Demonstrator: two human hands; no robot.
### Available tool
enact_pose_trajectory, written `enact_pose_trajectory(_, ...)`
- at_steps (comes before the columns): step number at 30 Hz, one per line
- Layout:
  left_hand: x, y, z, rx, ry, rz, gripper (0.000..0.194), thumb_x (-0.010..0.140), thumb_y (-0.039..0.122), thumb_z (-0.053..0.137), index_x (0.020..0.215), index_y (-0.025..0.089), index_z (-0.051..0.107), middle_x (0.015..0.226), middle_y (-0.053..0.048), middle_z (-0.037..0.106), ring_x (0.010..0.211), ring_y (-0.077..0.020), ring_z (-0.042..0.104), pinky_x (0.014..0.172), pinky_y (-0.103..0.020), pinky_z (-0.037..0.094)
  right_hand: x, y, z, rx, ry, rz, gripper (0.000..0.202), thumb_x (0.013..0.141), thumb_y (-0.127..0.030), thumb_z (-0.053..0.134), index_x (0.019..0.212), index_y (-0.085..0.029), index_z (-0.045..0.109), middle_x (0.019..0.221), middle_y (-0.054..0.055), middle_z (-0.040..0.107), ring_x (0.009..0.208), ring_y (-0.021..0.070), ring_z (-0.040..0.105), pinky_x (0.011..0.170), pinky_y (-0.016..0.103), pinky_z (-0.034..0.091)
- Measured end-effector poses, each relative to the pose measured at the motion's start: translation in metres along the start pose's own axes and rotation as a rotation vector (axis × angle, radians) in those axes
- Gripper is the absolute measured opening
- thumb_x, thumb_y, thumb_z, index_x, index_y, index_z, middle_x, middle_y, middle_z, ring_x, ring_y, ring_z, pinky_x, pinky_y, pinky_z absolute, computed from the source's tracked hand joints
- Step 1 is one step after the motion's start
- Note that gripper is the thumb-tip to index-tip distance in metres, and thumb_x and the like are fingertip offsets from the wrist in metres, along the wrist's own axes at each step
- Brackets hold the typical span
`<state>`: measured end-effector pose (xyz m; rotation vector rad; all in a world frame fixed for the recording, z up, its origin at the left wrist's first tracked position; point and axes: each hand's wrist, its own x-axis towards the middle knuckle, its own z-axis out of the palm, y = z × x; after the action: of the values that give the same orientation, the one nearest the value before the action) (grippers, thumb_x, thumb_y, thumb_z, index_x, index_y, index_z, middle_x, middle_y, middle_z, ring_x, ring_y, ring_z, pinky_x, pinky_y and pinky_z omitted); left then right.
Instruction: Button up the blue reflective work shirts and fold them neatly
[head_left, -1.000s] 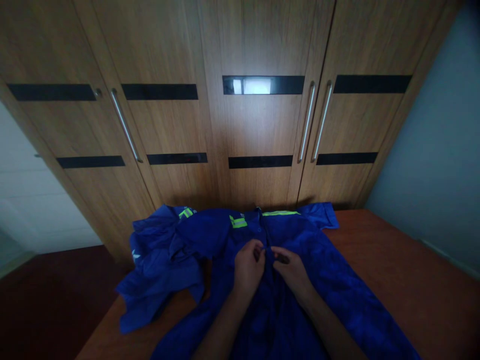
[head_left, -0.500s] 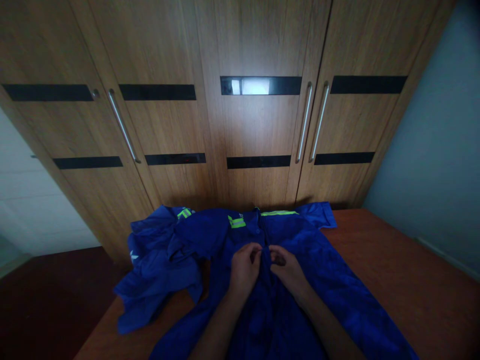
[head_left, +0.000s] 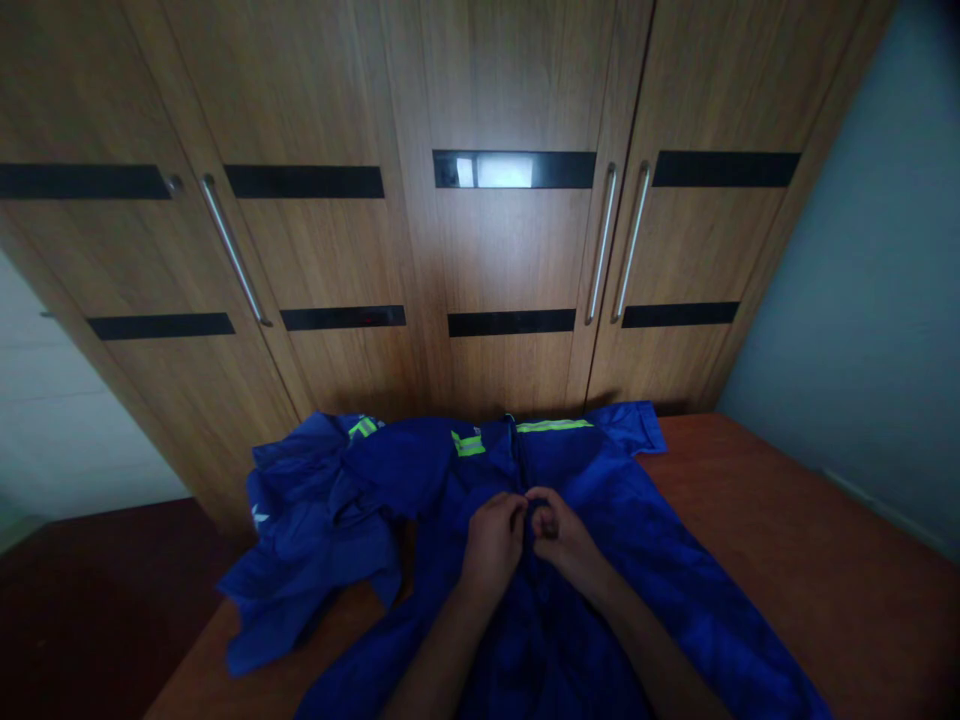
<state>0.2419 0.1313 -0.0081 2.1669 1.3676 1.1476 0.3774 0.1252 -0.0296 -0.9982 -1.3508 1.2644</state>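
Wood-grain wardrobe [head_left: 510, 250] spans the background, with black strips and metal handles [head_left: 226, 250] on its doors; pale blue-grey wall [head_left: 847, 300] on the right, white surface [head_left: 60, 410] and dark red floor [head_left: 105, 580] on the left. Light is dim (one bright window-like reflection in an upper black strip [head_left: 514, 170]).

Blue work garment [head_left: 660, 560] lies spread on the reddish-brown tabletop [head_left: 787, 560], front side up, collar end near the wardrobe, lower part running toward the wearer and out of view. Yellow-green trim: long stripe [head_left: 555, 426] on the right of its chest, shorter patch [head_left: 468, 443] on the left.

Left hand [head_left: 493, 540] has thumb and fingers drawn together on fabric at the front opening. Right hand [head_left: 566, 540] is just beside it, fingers curled, also pinching cloth at the opening. Fingertips of both nearly meet; too dark to tell exactly which edge or fastener each one has.

Second blue garment [head_left: 322, 540] is bunched up on the left of the tabletop, against the first one's sleeve, with its own yellow-green patch and a small white mark [head_left: 259, 516].
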Motion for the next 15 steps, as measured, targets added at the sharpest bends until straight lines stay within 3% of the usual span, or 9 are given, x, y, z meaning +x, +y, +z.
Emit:
enact_pose_trajectory(5,0.001,0.004,-0.001,-0.133,0.022,-0.124,0.022,0.077,0.010,0.048,0.079,0.020,0.068,0.075,-0.003,0.068,0.071,-0.0175,0.062,0.067,-0.027,0.043,-0.001,-0.001,0.000,-0.085,-0.010,-0.027,0.061,0.050,-0.007,0.048,0.109,-0.022,0.051,0.062,-0.009,0.046,0.055,0.0093,0.044,0.050,0.020,0.031)
enact_pose_trajectory(10,0.003,0.003,0.001,-0.387,0.049,-0.339,0.013,0.076,0.028,0.057,0.071,0.019,0.066,0.062,0.001,0.065,0.060,-0.0156,0.059,0.059,-0.024,0.041,-0.003,-0.001,0.002,-0.185,-0.041,-0.074,0.066,0.055,-0.006,0.049,0.118,-0.023,0.050,0.066,-0.008,0.049,0.058,0.0101,0.046,0.054,0.022,0.035)
enact_pose_trajectory(15,0.002,-0.009,0.008,-0.470,0.110,-0.402,0.012,0.070,0.030,0.061,0.068,0.019,0.064,0.059,0.002,0.062,0.059,-0.0146,0.057,0.057,-0.024,0.040,-0.004,-0.002,0.003,-0.230,-0.048,-0.106,0.066,0.056,-0.005,0.048,0.119,-0.024,0.050,0.067,-0.007,0.050,0.057,0.0099,0.046,0.054,0.022,0.035)
